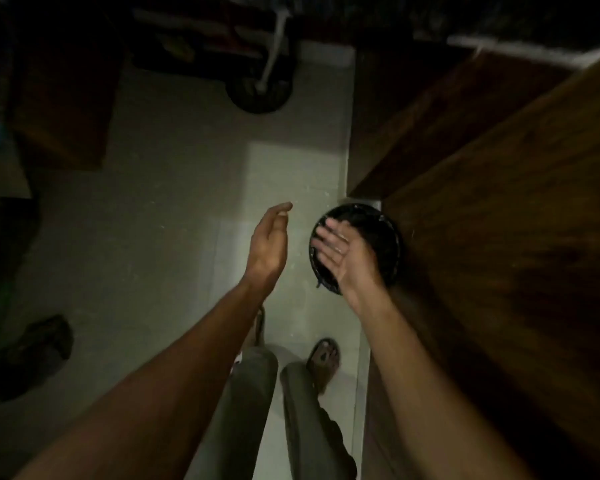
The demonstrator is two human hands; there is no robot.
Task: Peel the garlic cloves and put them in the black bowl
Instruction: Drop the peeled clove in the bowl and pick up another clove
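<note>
In the dim head view, a round black container (388,237) stands on the pale floor against the corner of a wooden cabinet. My right hand (343,254) hovers over it, palm up and fingers spread, slightly blurred. My left hand (269,242) is raised to the left of it, fingers straight and together, palm turned toward the right hand. Neither hand holds anything that I can make out. No garlic cloves are visible; the container's inside is too dark to read.
A dark wooden cabinet (499,220) fills the right side. My legs and a sandalled foot (323,362) are below. A fan base (260,91) stands at the far end of the floor. A dark bundle (32,355) lies at the left.
</note>
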